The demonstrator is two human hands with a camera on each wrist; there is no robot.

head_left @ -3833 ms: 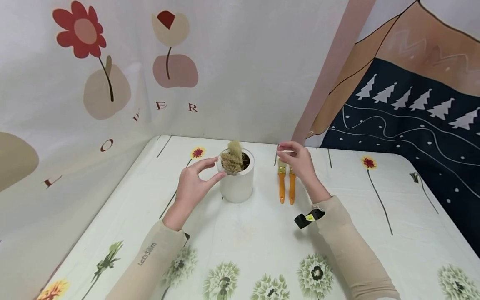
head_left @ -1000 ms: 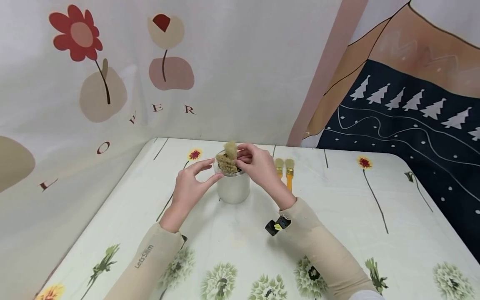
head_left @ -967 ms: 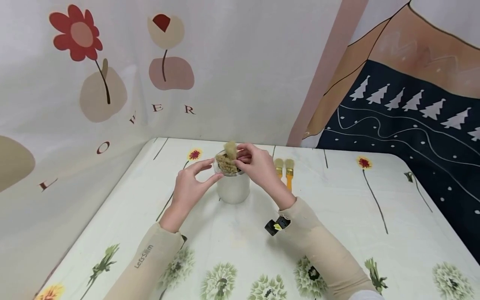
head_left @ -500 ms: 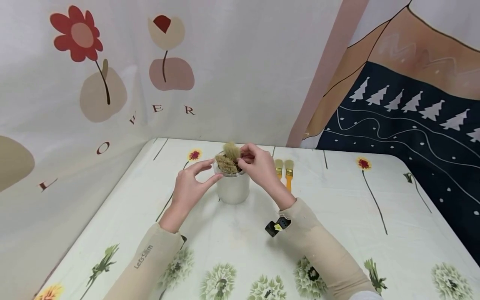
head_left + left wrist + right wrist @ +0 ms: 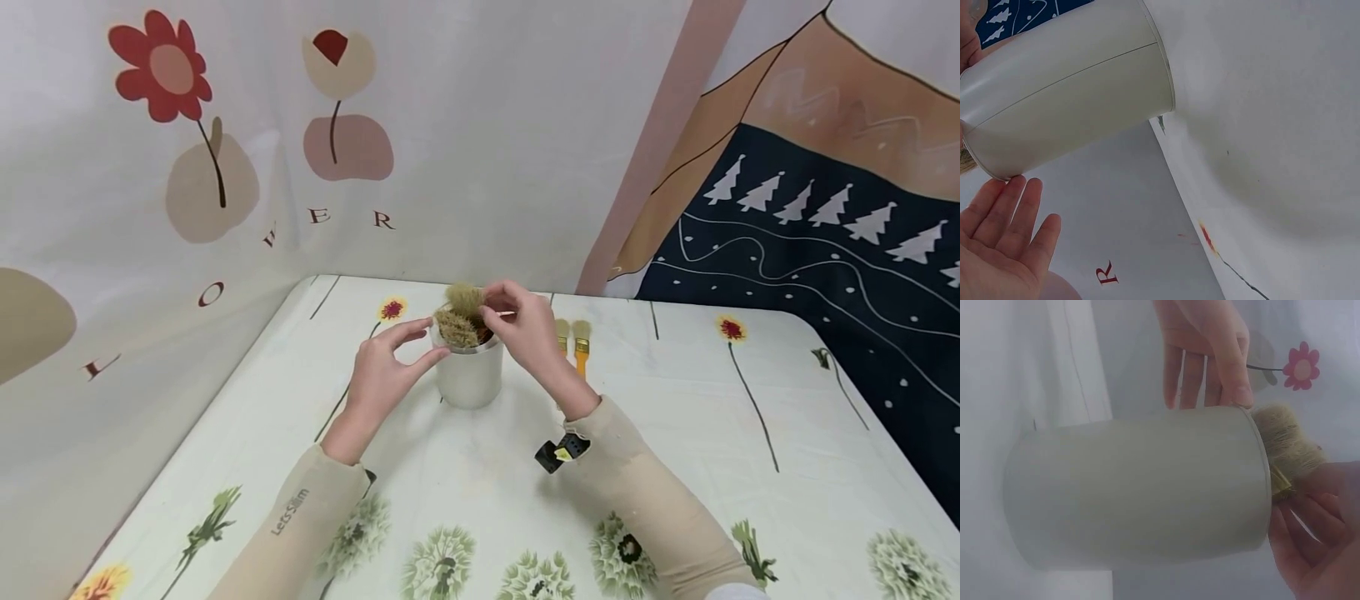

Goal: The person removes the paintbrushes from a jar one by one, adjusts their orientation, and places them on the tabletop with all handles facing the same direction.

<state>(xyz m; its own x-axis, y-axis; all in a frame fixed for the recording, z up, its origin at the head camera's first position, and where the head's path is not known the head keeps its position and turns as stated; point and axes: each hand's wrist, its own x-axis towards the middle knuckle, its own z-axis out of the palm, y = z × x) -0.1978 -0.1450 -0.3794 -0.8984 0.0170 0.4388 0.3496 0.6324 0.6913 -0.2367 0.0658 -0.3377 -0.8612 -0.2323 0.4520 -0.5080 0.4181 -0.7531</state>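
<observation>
A white cylindrical holder [image 5: 470, 379] stands upright on the table with several paintbrushes [image 5: 461, 304] in it, bristles up. My left hand [image 5: 382, 362] holds its rim from the left, thumb at the front and fingers behind; in the left wrist view its fingertips touch the rim. At the holder's right side my right hand [image 5: 528, 333] pinches among the brushes, over the opening. The right wrist view shows a brush's gold ferrule [image 5: 1280, 483] against its fingers [image 5: 1316, 519]. Most of the handles are hidden inside the holder.
Two paintbrushes with orange handles [image 5: 581, 358] lie side by side to the right of the holder, partly behind my right forearm. The white tabletop [image 5: 480, 467] has printed flowers. A printed cloth [image 5: 487, 142] hangs close behind the table.
My right hand has moved left from above the two lying brushes to the holder. In the last second its fingers shifted slightly and the bristles there spread and turned. My left hand stayed on the rim.
</observation>
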